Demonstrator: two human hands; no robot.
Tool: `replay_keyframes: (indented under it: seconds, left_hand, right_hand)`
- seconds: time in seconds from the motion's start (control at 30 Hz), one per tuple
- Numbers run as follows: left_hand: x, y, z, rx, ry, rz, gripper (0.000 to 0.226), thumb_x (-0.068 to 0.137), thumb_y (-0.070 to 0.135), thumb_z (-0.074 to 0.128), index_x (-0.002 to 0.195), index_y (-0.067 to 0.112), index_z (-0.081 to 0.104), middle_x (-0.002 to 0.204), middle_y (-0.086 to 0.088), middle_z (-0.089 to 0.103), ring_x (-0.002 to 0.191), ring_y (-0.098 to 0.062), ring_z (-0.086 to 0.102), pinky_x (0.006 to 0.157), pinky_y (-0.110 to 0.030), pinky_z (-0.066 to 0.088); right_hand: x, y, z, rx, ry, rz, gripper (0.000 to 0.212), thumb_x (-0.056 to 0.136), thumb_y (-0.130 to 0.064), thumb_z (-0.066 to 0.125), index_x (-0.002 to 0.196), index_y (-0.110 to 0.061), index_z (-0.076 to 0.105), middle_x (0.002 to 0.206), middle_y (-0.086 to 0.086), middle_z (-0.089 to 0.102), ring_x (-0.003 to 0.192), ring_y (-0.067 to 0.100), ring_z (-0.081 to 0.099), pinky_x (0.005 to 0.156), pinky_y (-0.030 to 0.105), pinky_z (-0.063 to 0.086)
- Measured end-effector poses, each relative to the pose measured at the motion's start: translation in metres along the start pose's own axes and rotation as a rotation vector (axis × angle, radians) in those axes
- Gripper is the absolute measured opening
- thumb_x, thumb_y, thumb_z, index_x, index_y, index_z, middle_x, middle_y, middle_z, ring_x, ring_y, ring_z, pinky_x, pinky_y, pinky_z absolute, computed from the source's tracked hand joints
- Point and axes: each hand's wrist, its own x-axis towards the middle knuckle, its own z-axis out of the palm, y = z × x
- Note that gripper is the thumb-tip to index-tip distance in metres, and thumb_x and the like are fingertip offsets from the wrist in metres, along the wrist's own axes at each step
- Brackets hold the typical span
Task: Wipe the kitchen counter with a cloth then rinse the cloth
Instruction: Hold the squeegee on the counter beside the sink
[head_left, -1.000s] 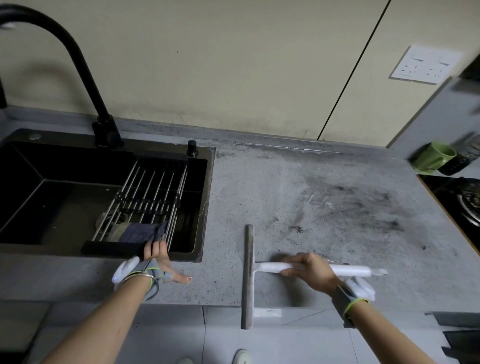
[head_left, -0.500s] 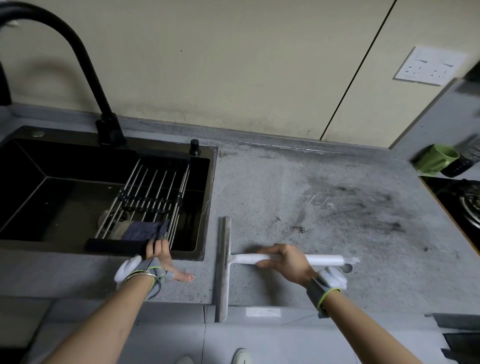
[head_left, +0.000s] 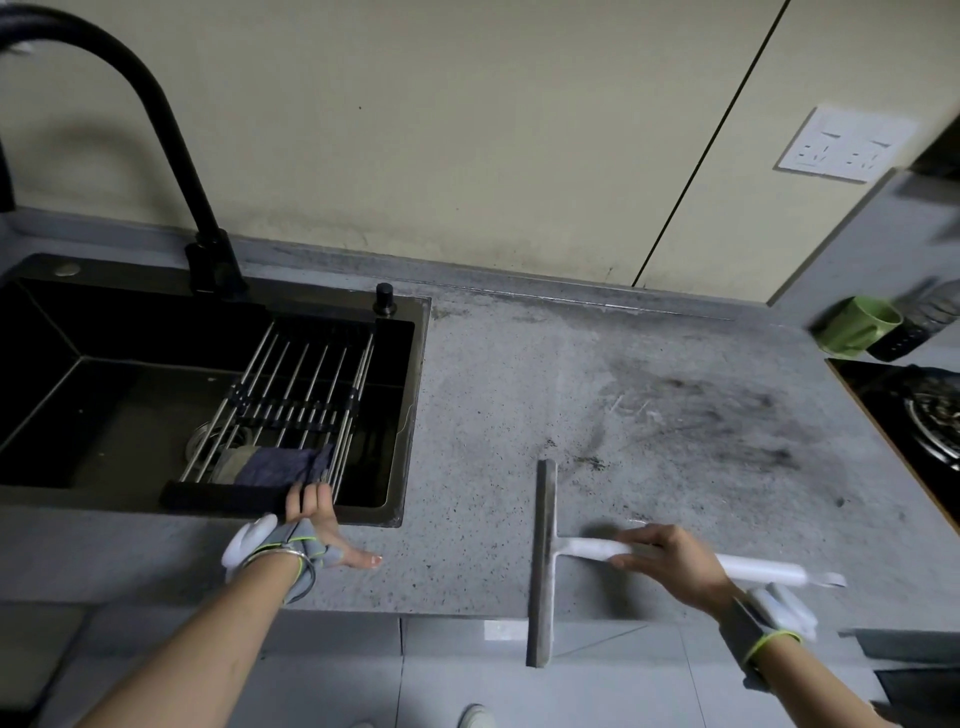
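A dark blue cloth (head_left: 280, 465) lies on the metal rack (head_left: 301, 395) inside the black sink (head_left: 410, 415). My left hand (head_left: 319, 525) rests on the sink's front rim just below the cloth, thumb spread out on the counter. My right hand (head_left: 672, 564) grips the white handle of a squeegee (head_left: 543, 561). Its grey blade stands on the grey counter (head_left: 493, 415) and overhangs the front edge. Dark grime (head_left: 717, 421) covers the counter to the right of the blade.
A black faucet (head_left: 171, 156) arches over the sink. A green mug (head_left: 857, 325) and a dark bottle stand at the far right, in front of them a gas hob (head_left: 930, 415). A wall socket (head_left: 847, 145) sits above.
The squeegee first slid left toward the sink, then came back to the right with my right hand. My left hand has stayed on the sink rim.
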Motion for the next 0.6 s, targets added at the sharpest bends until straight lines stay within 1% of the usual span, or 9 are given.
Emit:
replay_keyframes:
  seconds: [0.07, 0.13, 0.17, 0.27, 0.3, 0.4, 0.47, 0.53, 0.6]
  left_hand:
    - [0.002, 0.000, 0.000, -0.008, -0.011, 0.003, 0.129, 0.059, 0.075, 0.068, 0.146, 0.005, 0.001, 0.153, -0.006, 0.003, 0.145, -0.027, -0.005, 0.117, -0.040, 0.012]
    - [0.003, 0.000, 0.001, -0.021, -0.001, 0.007, 0.127, 0.058, 0.074, 0.069, 0.145, 0.006, 0.005, 0.153, -0.006, 0.006, 0.144, -0.027, -0.003, 0.117, -0.040, 0.012]
    - [0.003, -0.001, 0.001, -0.019, 0.004, 0.007, 0.126, 0.058, 0.074, 0.070, 0.144, 0.007, 0.007, 0.152, -0.005, 0.007, 0.144, -0.027, -0.003, 0.116, -0.040, 0.013]
    - [0.002, 0.000, -0.001, 0.002, -0.019, -0.001, 0.128, 0.059, 0.074, 0.068, 0.146, 0.006, 0.003, 0.154, -0.007, 0.004, 0.145, -0.027, -0.004, 0.117, -0.041, 0.014]
    - [0.002, 0.000, -0.001, 0.003, -0.024, -0.002, 0.129, 0.060, 0.074, 0.068, 0.146, 0.006, 0.002, 0.154, -0.007, 0.003, 0.145, -0.027, -0.005, 0.117, -0.041, 0.013]
    - [0.002, 0.001, -0.001, -0.010, -0.027, -0.008, 0.130, 0.061, 0.073, 0.069, 0.146, 0.004, -0.002, 0.154, -0.008, 0.000, 0.145, -0.029, -0.007, 0.118, -0.038, 0.010]
    - [0.003, 0.001, -0.002, -0.016, -0.047, -0.005, 0.131, 0.061, 0.072, 0.069, 0.147, 0.004, -0.003, 0.155, -0.008, -0.002, 0.145, -0.029, -0.008, 0.118, -0.038, 0.009]
    - [0.001, 0.002, -0.003, -0.011, -0.060, -0.009, 0.131, 0.062, 0.072, 0.068, 0.146, 0.003, -0.003, 0.155, -0.009, -0.002, 0.145, -0.029, -0.009, 0.118, -0.038, 0.009]
    - [0.000, 0.004, -0.005, 0.006, -0.072, -0.012, 0.130, 0.063, 0.072, 0.068, 0.147, 0.003, -0.004, 0.155, -0.009, -0.002, 0.145, -0.029, -0.009, 0.118, -0.038, 0.010]
  right_hand:
    - [0.004, -0.008, 0.006, -0.010, -0.014, -0.028, 0.033, 0.076, -0.046, 0.071, 0.108, -0.034, 0.068, 0.090, -0.010, 0.069, 0.062, 0.001, 0.051, 0.057, 0.013, 0.033]
    - [0.009, -0.019, 0.012, -0.015, -0.041, -0.066, 0.032, 0.078, -0.044, 0.070, 0.108, -0.034, 0.068, 0.090, -0.012, 0.066, 0.063, -0.001, 0.049, 0.056, 0.010, 0.032]
    - [0.011, -0.025, 0.016, -0.012, -0.056, -0.081, 0.031, 0.079, -0.044, 0.069, 0.108, -0.034, 0.068, 0.092, -0.012, 0.066, 0.065, -0.001, 0.050, 0.057, 0.011, 0.033]
    - [0.019, -0.042, 0.023, -0.015, -0.083, -0.110, 0.028, 0.080, -0.044, 0.069, 0.107, -0.036, 0.068, 0.098, -0.010, 0.067, 0.076, 0.007, 0.057, 0.066, 0.019, 0.040]
    - [0.022, -0.047, 0.026, -0.017, -0.085, -0.114, 0.029, 0.080, -0.044, 0.069, 0.107, -0.036, 0.068, 0.100, -0.010, 0.067, 0.080, 0.009, 0.057, 0.069, 0.022, 0.040]
    - [0.028, -0.062, 0.035, -0.007, -0.092, -0.128, 0.032, 0.080, -0.045, 0.068, 0.110, -0.036, 0.067, 0.102, -0.011, 0.065, 0.085, 0.009, 0.053, 0.077, 0.023, 0.036]
    - [0.031, -0.074, 0.041, -0.011, -0.113, -0.153, 0.032, 0.081, -0.044, 0.067, 0.112, -0.035, 0.066, 0.101, -0.010, 0.066, 0.084, 0.009, 0.053, 0.080, 0.024, 0.038]
    - [0.031, -0.086, 0.047, -0.006, -0.125, -0.178, 0.033, 0.082, -0.043, 0.066, 0.114, -0.034, 0.065, 0.104, -0.007, 0.068, 0.086, 0.011, 0.055, 0.086, 0.027, 0.040]
    - [0.032, -0.098, 0.055, -0.003, -0.137, -0.206, 0.033, 0.083, -0.043, 0.066, 0.114, -0.033, 0.065, 0.109, -0.006, 0.068, 0.095, 0.013, 0.058, 0.093, 0.028, 0.040]
